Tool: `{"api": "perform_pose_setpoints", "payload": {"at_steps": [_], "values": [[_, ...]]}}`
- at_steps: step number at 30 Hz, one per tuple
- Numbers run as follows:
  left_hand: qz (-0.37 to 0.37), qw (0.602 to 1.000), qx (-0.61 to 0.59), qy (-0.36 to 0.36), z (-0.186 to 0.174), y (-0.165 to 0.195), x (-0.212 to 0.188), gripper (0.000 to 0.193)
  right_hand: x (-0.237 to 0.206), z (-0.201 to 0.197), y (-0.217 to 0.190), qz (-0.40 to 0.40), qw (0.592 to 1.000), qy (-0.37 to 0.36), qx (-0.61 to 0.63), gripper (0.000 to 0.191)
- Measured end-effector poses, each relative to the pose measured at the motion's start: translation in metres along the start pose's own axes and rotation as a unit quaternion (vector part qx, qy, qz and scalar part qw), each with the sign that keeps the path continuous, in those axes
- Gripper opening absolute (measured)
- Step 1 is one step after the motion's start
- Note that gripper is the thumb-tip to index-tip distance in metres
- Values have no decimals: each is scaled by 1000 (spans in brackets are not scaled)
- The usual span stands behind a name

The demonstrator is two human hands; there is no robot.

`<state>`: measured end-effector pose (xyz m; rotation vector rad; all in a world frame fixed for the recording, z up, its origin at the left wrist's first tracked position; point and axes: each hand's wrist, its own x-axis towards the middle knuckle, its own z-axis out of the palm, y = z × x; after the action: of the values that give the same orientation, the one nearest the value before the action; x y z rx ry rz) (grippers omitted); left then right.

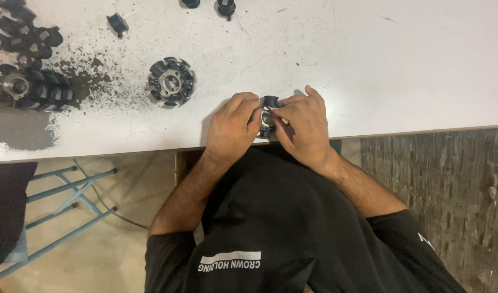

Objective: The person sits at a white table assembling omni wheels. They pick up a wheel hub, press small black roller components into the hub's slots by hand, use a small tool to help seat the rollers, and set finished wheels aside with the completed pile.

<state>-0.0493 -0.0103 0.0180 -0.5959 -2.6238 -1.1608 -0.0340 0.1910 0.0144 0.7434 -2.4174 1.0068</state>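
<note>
Both our hands, left (231, 129) and right (305, 128), pinch a small wheel (267, 120) at the table (401, 76) edge, fingers closed around it. We should press the black roller (270, 101) in squarely, bracing the hub from below.

No packages, signs or screens seen. One label: white bar and lettering printed on black shirt (270, 239), bottom centre.

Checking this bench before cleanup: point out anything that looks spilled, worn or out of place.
Dark specks and flakes are scattered over the white table at its left end, thickest beside the stacked black wheel parts, and a grey patch shows where the white surface is gone. Around both hands, nothing looks odd.
</note>
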Motion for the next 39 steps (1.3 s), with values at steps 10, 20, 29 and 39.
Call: {"api": "perform_pose_setpoints", "payload": {"at_steps": [10,20,29,39], "values": [[48,997,53,33,9,0,-7,17,-3,3,4,-20,1000,6,-4,31],[59,991,81,94,22,2,-13,21,0,6,-2,-31,998,-7,-53,35],[43,952,228,200,-50,-25,-8,64,-5,-18,40,27,990,-22,-135,27],[-23,959,262,108,-77,-50,6,121,-20,-71,80,97,974,184,-87,16]]}}
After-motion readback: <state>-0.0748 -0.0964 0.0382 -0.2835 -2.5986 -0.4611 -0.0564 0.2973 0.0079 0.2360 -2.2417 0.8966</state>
